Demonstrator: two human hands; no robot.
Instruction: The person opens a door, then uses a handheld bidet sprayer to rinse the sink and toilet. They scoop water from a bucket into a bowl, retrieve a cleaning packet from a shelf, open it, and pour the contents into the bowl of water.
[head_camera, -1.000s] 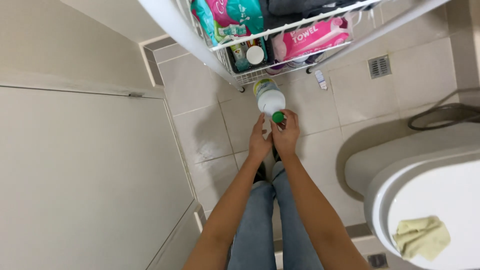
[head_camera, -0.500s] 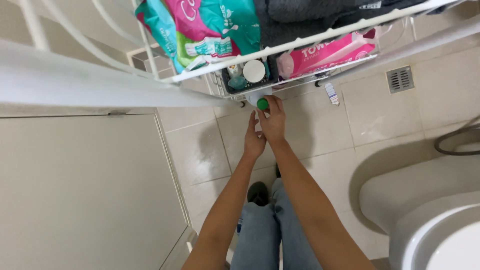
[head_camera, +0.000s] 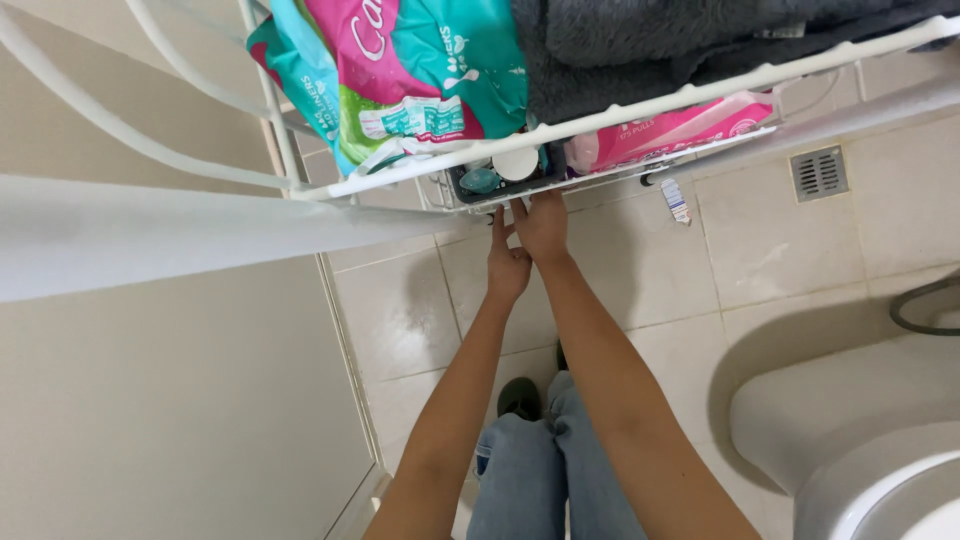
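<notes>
Bottle's gone from both hands since a second ago: left hand (head_camera: 507, 262) and right hand (head_camera: 543, 226) now reach open-fingered, empty, at the wire rack's (head_camera: 640, 108) lower shelf, frame top centre.

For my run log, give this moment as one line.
left hand: at rack edge | right hand: at rack edge | holding: cannot tell | floor: tile

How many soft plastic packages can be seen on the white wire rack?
2: a teal and pink package on the upper shelf, left, and a pink package on the lower shelf, right. Others may be hidden under the grey towel.
</notes>
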